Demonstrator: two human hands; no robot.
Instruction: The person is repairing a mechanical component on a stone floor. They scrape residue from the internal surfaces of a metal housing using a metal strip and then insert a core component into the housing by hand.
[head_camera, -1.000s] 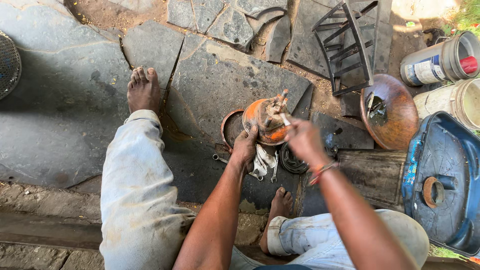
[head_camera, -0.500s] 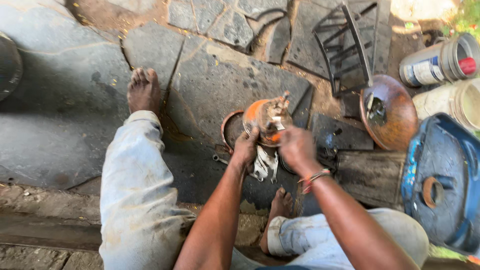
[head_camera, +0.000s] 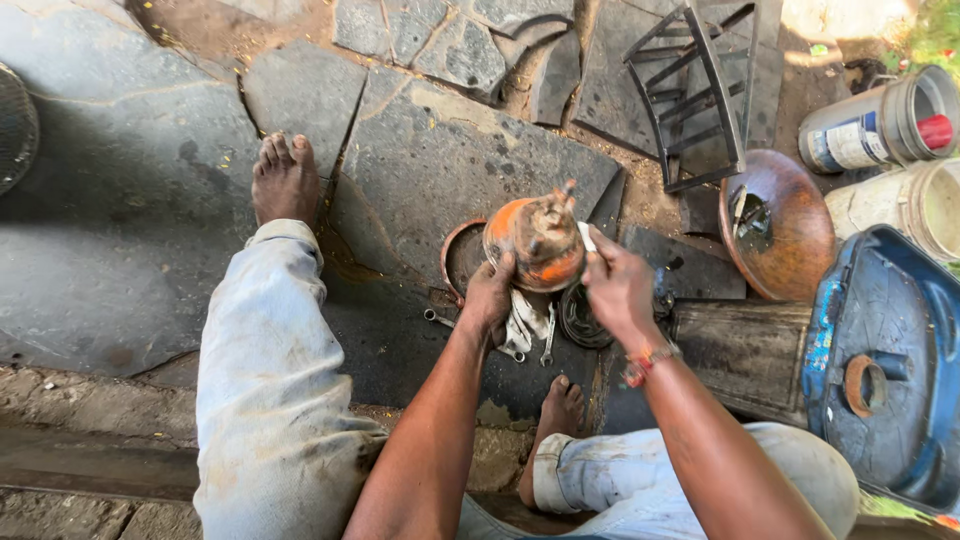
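An orange, greasy round metal part (head_camera: 535, 242) with a stub shaft on top is held up between my hands. My left hand (head_camera: 489, 295) grips its lower left side. My right hand (head_camera: 620, 288) presses against its right side, holding a small whitish piece at the fingertips. Below the part lie a dirty rag (head_camera: 524, 322), spanners (head_camera: 548, 340) and a dark round disc (head_camera: 580, 318) on the stone floor. A shallow rusty bowl (head_camera: 460, 256) sits just left of the part.
My bare feet (head_camera: 284, 178) rest on stone slabs. A black metal frame (head_camera: 695, 90) lies behind. A rusty round pan (head_camera: 778, 225) with tools, a blue tank (head_camera: 880, 360), pale buckets (head_camera: 925, 205), a can (head_camera: 880, 125) and a wooden block (head_camera: 745, 352) crowd the right.
The orange part stays between my hands, held about the same. My right hand has shifted from the part's top down to its right side.
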